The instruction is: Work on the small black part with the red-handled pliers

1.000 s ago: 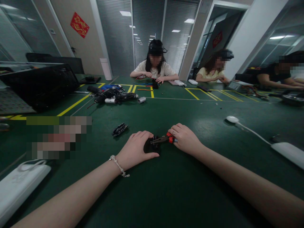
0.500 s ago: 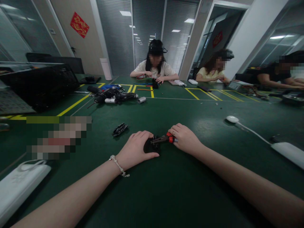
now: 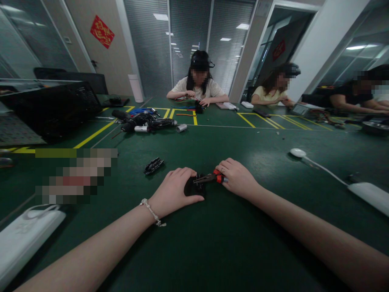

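Observation:
A small black plastic part (image 3: 194,189) lies on the green table, gripped along its edges between the thumb and fingers of my left hand (image 3: 174,186). My right hand (image 3: 237,177) is closed round the red and black handles of needle-nose pliers (image 3: 209,177). The pliers' jaws point left and reach over the top of the black part; whether they clamp on anything is too small to tell. Behind my left hand rests another black piece (image 3: 153,166) with a ribbed, hollow inside, touched by neither hand.
Ahead lie a dark power drill (image 3: 127,125), tangled cables and silver cylinders (image 3: 181,128). A white power bank (image 3: 33,231) sits at left, a white mouse-shaped device (image 3: 297,153) with a cord at right. A person (image 3: 199,81) works across the table; others sit further right.
Almost nothing differs. Both hands, the black part and the pliers keep their places, with only a slight shift of the view.

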### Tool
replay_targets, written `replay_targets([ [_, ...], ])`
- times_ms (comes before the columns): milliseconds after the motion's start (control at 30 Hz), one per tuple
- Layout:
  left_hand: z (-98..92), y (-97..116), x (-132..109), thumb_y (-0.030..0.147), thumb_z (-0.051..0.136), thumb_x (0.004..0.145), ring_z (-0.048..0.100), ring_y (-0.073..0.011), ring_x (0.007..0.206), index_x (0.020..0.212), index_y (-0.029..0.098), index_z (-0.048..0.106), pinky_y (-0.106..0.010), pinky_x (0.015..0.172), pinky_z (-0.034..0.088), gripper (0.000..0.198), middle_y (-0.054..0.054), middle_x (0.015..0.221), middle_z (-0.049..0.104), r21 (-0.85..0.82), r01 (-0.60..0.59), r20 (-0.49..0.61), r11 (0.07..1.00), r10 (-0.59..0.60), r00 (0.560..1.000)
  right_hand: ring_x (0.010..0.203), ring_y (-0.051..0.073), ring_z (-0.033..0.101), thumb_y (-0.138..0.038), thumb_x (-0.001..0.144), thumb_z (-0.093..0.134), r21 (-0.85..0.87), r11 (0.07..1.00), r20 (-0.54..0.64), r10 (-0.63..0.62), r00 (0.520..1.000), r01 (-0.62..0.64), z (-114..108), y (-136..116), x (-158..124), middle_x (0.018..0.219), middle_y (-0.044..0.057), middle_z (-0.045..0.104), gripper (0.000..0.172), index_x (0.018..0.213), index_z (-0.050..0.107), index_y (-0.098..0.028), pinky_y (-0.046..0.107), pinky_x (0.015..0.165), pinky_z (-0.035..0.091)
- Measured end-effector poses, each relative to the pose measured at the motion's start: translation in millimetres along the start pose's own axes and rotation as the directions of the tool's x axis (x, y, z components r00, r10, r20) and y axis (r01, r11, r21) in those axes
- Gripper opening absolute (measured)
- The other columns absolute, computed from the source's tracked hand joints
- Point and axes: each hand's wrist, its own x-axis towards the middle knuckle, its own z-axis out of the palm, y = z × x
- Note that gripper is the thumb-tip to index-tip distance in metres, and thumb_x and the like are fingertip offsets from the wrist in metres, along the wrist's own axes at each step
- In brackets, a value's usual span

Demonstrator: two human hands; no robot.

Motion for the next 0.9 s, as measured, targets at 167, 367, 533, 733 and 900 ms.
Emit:
replay_targets([
  [167, -0.3, -1.1, -1.2, 0.057, 0.057, 0.066, 0.048, -0.0247, 0.096, 0.106, 0.023, 0.046, -0.039, 0.082, 0.037, 0.054, -0.004, 0.105, 0.053, -0.009, 0.005, 0.004, 1.0, -0.005, 1.0, 0.078, 0.019, 0.043, -0.013, 0.066, 0.05, 0.018, 1.0, -0.005, 0.0, 1.0, 0.0, -1.4, -0.7, 0.8, 0.086, 0.008, 0.055, 0.025, 0.09, 0.055, -0.014, 0.031, 0.067, 0.037],
  [367, -0.9, 0.7, -0.9, 0.057, 0.057, 0.066, 0.048, -0.024, 0.096, 0.106, 0.022, 0.046, -0.038, 0.082, 0.037, 0.054, -0.003, 0.104, 0.053, -0.003, 0.001, 0.001, 1.0, -0.001, 1.0, 0.078, 0.019, 0.042, -0.013, 0.065, 0.052, -0.008, 1.0, -0.009, -0.003, 1.0, 0.003, -1.5, -0.8, 1.0, 0.086, 0.008, 0.055, 0.026, 0.09, 0.055, -0.013, 0.031, 0.067, 0.036],
  [533, -0.1, 1.2, -0.8, 0.055, 0.059, 0.067, 0.048, -0.0237, 0.095, 0.105, 0.022, 0.046, -0.038, 0.082, 0.036, 0.052, -0.003, 0.103, 0.053, 0.015, -0.013, -0.01, 1.0, 0.013, 1.0, 0.079, 0.02, 0.042, -0.013, 0.065, 0.052, -0.044, 0.999, -0.008, -0.01, 1.0, 0.009, -2.6, -1.7, 0.7, 0.086, 0.008, 0.055, 0.027, 0.092, 0.055, -0.013, 0.03, 0.068, 0.035],
  [733, -0.3, 0.4, -0.7, 0.056, 0.058, 0.066, 0.048, -0.0238, 0.095, 0.105, 0.022, 0.046, -0.038, 0.081, 0.037, 0.052, -0.003, 0.103, 0.053, 0.011, -0.006, -0.005, 1.0, 0.006, 1.0, 0.079, 0.019, 0.042, -0.014, 0.066, 0.051, -0.044, 0.999, -0.022, -0.012, 1.0, 0.011, -1.9, -1.7, 0.9, 0.087, 0.009, 0.055, 0.025, 0.092, 0.055, -0.013, 0.03, 0.068, 0.035],
  [900, -2.1, 1.2, -0.3, 0.055, 0.058, 0.067, 0.048, -0.0236, 0.097, 0.105, 0.023, 0.046, -0.038, 0.082, 0.037, 0.052, -0.003, 0.105, 0.052, 0.0, -0.002, 0.003, 1.0, 0.002, 1.0, 0.078, 0.019, 0.043, -0.014, 0.067, 0.051, -0.018, 1.0, -0.011, -0.006, 1.0, 0.006, 0.1, -0.8, 0.6, 0.087, 0.009, 0.055, 0.025, 0.092, 0.055, -0.014, 0.031, 0.067, 0.036],
])
